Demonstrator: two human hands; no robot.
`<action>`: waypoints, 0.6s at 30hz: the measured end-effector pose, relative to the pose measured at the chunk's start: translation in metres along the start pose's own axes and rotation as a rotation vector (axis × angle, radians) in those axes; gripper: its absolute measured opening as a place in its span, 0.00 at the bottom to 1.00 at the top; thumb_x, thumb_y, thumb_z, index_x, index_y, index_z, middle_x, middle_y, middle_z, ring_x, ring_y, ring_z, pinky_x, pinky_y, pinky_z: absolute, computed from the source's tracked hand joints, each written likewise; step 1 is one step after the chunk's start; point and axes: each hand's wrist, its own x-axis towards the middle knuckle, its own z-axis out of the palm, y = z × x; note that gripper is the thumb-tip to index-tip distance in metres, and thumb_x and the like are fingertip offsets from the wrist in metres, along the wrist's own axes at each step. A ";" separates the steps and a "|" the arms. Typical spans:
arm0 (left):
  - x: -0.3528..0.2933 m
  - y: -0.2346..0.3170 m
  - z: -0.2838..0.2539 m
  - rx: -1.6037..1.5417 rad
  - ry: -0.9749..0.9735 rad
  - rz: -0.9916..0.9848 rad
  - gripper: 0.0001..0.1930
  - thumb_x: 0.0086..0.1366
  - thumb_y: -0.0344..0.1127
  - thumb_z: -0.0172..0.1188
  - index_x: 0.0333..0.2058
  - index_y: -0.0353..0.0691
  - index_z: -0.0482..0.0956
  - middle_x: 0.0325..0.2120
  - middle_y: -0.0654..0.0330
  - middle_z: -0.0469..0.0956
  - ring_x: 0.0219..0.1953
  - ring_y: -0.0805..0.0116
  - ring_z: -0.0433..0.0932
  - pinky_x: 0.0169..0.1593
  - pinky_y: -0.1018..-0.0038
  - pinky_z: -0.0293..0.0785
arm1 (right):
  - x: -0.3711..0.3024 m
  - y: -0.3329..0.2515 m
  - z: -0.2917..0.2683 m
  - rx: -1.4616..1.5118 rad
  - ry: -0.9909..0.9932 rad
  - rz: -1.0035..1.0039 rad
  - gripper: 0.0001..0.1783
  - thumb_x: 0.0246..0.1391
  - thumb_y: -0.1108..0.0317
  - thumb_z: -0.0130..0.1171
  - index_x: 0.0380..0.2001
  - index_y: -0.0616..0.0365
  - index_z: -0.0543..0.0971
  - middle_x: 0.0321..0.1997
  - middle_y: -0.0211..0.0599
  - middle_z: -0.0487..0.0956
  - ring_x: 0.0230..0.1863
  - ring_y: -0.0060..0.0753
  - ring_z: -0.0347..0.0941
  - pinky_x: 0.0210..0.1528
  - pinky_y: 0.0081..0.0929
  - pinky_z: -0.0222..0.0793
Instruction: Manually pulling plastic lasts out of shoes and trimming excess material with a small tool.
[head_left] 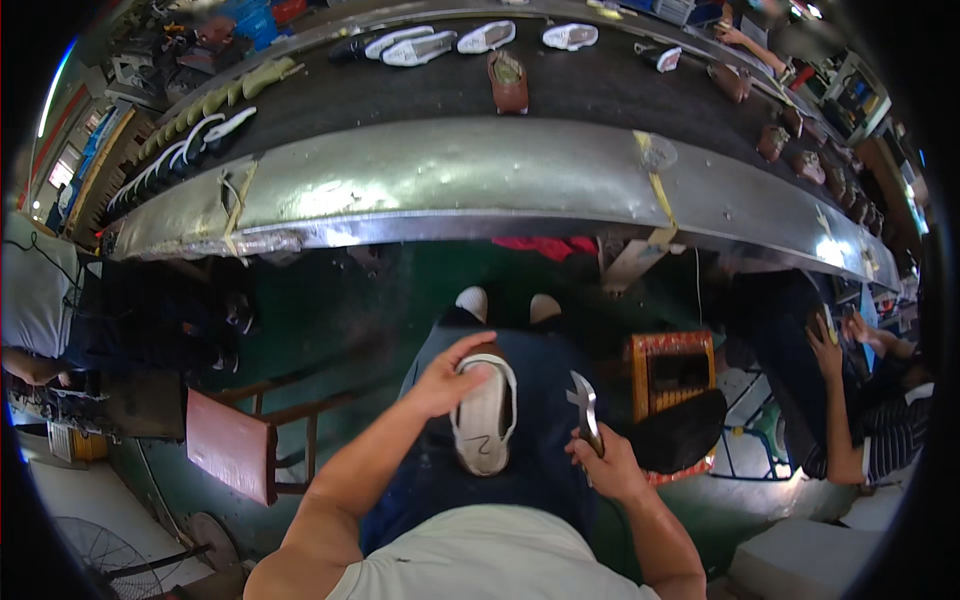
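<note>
A shoe [484, 425] with a pale, marked face and a white rim lies over my lap, its brown end pointing away from me. My left hand [450, 380] grips it near that far end, thumb on the pale face and fingers around the edge. Part of the shoe is hidden under this hand. To the right of the shoe, my right hand [608, 465] is closed around the handle of steel lasting pincers [584, 398]. Their hammer-like head points up and away from me, apart from the shoe.
Ahead runs a metal-edged conveyor [400, 180] with white soles [420, 48] and a brown shoe [508, 82]. A red-topped stool [230, 445] stands left; an orange patterned seat [672, 350] with a black pad [680, 435] is right. Co-workers sit at both sides; a fan [105, 560] is lower left.
</note>
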 end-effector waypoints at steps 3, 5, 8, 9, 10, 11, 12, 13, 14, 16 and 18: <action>-0.013 -0.024 0.016 0.225 0.122 0.048 0.22 0.73 0.37 0.59 0.63 0.43 0.69 0.49 0.63 0.77 0.54 0.73 0.72 0.59 0.73 0.69 | -0.012 -0.011 0.012 -0.052 -0.111 0.006 0.16 0.66 0.62 0.56 0.46 0.66 0.77 0.35 0.40 0.86 0.36 0.29 0.84 0.41 0.27 0.77; -0.019 0.007 0.020 0.129 0.058 -0.069 0.24 0.74 0.42 0.57 0.65 0.43 0.66 0.55 0.59 0.74 0.57 0.69 0.71 0.62 0.71 0.67 | -0.013 -0.022 0.019 -0.087 -0.156 -0.082 0.17 0.66 0.63 0.56 0.49 0.66 0.77 0.34 0.39 0.85 0.32 0.26 0.81 0.40 0.25 0.76; -0.026 0.002 0.019 0.194 0.035 0.066 0.26 0.75 0.45 0.56 0.65 0.42 0.65 0.65 0.55 0.64 0.65 0.66 0.65 0.68 0.68 0.61 | -0.007 -0.014 0.029 0.015 -0.287 -0.131 0.18 0.66 0.64 0.56 0.53 0.65 0.76 0.36 0.36 0.84 0.32 0.22 0.77 0.39 0.24 0.74; -0.030 -0.002 0.018 0.238 0.050 0.102 0.26 0.75 0.47 0.54 0.66 0.42 0.64 0.68 0.54 0.59 0.68 0.64 0.60 0.70 0.67 0.57 | -0.007 -0.015 0.032 0.013 -0.292 -0.128 0.18 0.66 0.64 0.56 0.53 0.65 0.76 0.36 0.36 0.84 0.32 0.22 0.77 0.39 0.24 0.74; -0.033 -0.003 0.018 0.285 0.064 0.138 0.27 0.76 0.48 0.53 0.66 0.42 0.63 0.71 0.53 0.53 0.72 0.62 0.55 0.71 0.65 0.53 | -0.007 -0.017 0.036 0.081 -0.350 -0.080 0.18 0.67 0.64 0.56 0.53 0.65 0.76 0.37 0.35 0.83 0.33 0.21 0.76 0.40 0.23 0.74; -0.035 -0.002 0.016 0.285 0.067 0.137 0.27 0.76 0.48 0.53 0.66 0.42 0.63 0.71 0.53 0.53 0.72 0.62 0.55 0.71 0.65 0.53 | -0.005 -0.020 0.039 0.150 -0.406 -0.032 0.18 0.67 0.64 0.56 0.54 0.64 0.76 0.38 0.34 0.82 0.34 0.20 0.74 0.40 0.23 0.73; -0.038 -0.001 0.014 0.277 0.014 0.139 0.28 0.76 0.48 0.52 0.67 0.41 0.61 0.72 0.50 0.50 0.73 0.59 0.53 0.72 0.65 0.52 | -0.002 -0.027 0.040 0.164 -0.450 0.034 0.17 0.67 0.65 0.56 0.54 0.65 0.76 0.41 0.35 0.82 0.39 0.20 0.75 0.44 0.23 0.73; -0.039 0.002 0.013 0.266 -0.042 0.142 0.29 0.76 0.48 0.51 0.68 0.40 0.60 0.73 0.47 0.47 0.75 0.56 0.50 0.73 0.64 0.51 | 0.000 -0.026 0.042 0.163 -0.449 0.035 0.17 0.67 0.65 0.56 0.54 0.65 0.76 0.41 0.35 0.82 0.39 0.20 0.75 0.44 0.23 0.73; -0.041 0.003 0.013 0.264 -0.043 0.143 0.29 0.76 0.48 0.51 0.68 0.40 0.60 0.73 0.47 0.47 0.75 0.56 0.50 0.73 0.64 0.51 | 0.003 -0.022 0.045 0.210 -0.456 0.019 0.17 0.68 0.65 0.55 0.54 0.66 0.75 0.42 0.35 0.82 0.41 0.21 0.75 0.46 0.24 0.73; -0.044 0.006 0.014 0.350 -0.117 0.200 0.30 0.77 0.49 0.49 0.69 0.38 0.57 0.72 0.46 0.49 0.75 0.54 0.49 0.74 0.64 0.48 | 0.006 -0.030 0.045 0.300 -0.469 0.046 0.18 0.68 0.67 0.53 0.55 0.68 0.73 0.47 0.36 0.81 0.45 0.25 0.77 0.51 0.27 0.73; -0.049 0.010 0.016 0.345 -0.122 0.206 0.31 0.77 0.48 0.49 0.69 0.37 0.56 0.72 0.45 0.49 0.75 0.53 0.49 0.74 0.63 0.48 | 0.009 -0.038 0.038 0.317 -0.534 0.079 0.18 0.68 0.67 0.53 0.56 0.67 0.73 0.48 0.37 0.81 0.46 0.27 0.78 0.51 0.29 0.74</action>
